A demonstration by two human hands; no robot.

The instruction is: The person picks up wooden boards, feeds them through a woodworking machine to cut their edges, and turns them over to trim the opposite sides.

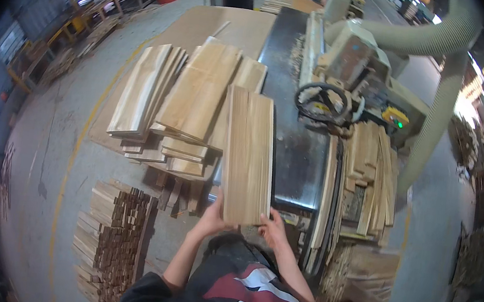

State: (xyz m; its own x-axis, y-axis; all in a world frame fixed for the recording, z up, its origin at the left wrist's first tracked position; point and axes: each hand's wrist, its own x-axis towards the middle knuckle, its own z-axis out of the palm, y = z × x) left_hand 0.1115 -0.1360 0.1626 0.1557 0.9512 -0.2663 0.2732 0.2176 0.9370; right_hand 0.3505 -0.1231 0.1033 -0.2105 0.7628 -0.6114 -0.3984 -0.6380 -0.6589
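A long, flat wooden board is held lengthwise in front of me, its near end between my two hands. My left hand grips the lower left edge, the fingers partly hidden underneath. At the lower right corner my right hand closes on the board's edge, thumb on top. The board's far end reaches up beside a pile of wide boards on the left. Its right side overlaps the dark metal table of a woodworking machine.
Leaning boards lie left of the pile. A stack of short wood strips stands on the floor at lower left. To the right are the machine's black handwheel, narrow offcuts and a thick ribbed hose.
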